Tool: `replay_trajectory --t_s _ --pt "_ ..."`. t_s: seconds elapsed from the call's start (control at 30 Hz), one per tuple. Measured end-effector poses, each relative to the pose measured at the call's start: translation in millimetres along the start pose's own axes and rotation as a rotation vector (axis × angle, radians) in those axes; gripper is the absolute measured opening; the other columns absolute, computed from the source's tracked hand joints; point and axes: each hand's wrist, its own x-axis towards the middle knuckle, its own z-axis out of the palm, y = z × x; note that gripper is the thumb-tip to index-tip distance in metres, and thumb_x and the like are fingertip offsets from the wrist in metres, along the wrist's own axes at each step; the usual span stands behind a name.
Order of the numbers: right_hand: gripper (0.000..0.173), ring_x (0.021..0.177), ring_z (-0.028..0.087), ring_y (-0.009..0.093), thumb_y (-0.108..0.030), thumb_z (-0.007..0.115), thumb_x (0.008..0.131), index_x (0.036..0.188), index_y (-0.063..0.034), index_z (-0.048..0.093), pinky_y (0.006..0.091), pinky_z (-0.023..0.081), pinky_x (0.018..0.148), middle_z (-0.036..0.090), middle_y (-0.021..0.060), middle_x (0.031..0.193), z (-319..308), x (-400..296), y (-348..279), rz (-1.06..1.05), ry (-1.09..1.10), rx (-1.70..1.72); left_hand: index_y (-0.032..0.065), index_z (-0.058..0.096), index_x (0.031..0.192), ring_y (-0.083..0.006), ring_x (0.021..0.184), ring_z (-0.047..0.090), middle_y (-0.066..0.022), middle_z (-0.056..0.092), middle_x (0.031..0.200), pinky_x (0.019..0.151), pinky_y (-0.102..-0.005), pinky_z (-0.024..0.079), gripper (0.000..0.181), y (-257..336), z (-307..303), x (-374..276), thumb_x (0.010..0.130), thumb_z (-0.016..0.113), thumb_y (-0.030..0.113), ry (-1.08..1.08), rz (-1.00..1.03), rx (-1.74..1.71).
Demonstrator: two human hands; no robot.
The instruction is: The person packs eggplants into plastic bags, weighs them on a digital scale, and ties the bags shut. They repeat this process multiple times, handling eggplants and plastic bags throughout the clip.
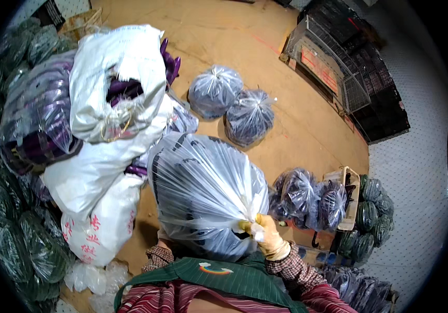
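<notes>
A large clear plastic bag is held up before my body, its film pulled into folds towards the neck. Dark contents show through, too blurred by the film to name. My right hand, in a pale yellowish glove, grips the gathered neck. My left hand is at the bag's lower left side; its fingers are hidden behind the plastic. Just left of the bag lie white woven sacks, piled up. Purple eggplants show through a torn hole in the top sack.
Two tied plastic bags stand on the brown floor ahead. Bagged dark produce sits at right beside a cream crate. Bags of green produce line the left. A wire-sided cart and black crates stand far right.
</notes>
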Motion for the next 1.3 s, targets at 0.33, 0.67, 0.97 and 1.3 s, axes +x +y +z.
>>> replay_trajectory --t_s 0.33,0.67,0.97,1.3 --pt "0.014 0.060 0.056 0.008 -0.009 0.059 0.085 0.087 0.0022 0.066 0.0202 0.043 0.055 0.066 0.0029 0.077 -55.2 128.1 -150.9 -0.336 0.196 0.303 0.0104 0.048 0.129 -0.0292 0.113 0.049 -0.0108 0.051 0.130 0.097 -0.0427 0.040 0.046 136.3 290.5 158.0 0.096 0.037 0.041 -0.536 -0.123 -0.081" --pt "0.015 0.068 0.054 0.010 -0.011 0.061 0.085 0.092 0.0022 0.063 0.0227 0.042 0.062 0.059 0.0022 0.078 -177.4 492.9 -302.8 -0.075 0.124 0.201 0.0137 0.043 0.136 -0.0297 0.120 0.045 -0.0090 0.046 0.136 0.099 -0.0469 0.038 0.054 196.2 514.0 484.8 0.096 0.036 0.049 -0.284 -0.401 -0.367" --pt "0.018 0.058 0.048 0.009 -0.020 0.059 0.086 0.082 -0.0030 0.061 0.0229 0.035 0.053 0.057 0.0009 0.068 -217.5 711.6 -382.4 0.158 0.169 0.081 0.0023 -0.001 0.147 -0.0391 0.128 0.038 -0.0273 0.032 0.142 0.106 -0.0350 0.032 0.082 212.3 615.8 515.0 0.083 0.048 0.012 -0.435 0.280 1.890" --pt "0.016 0.060 0.049 0.009 -0.020 0.061 0.084 0.085 -0.0032 0.062 0.0228 0.037 0.054 0.056 -0.0005 0.068 -186.3 868.0 -432.8 -0.035 -0.080 0.127 0.0095 0.013 0.147 -0.0272 0.126 0.040 -0.0107 0.042 0.139 0.108 -0.0359 0.027 0.072 157.3 639.4 581.9 0.087 0.051 0.018 -0.100 0.044 0.857"
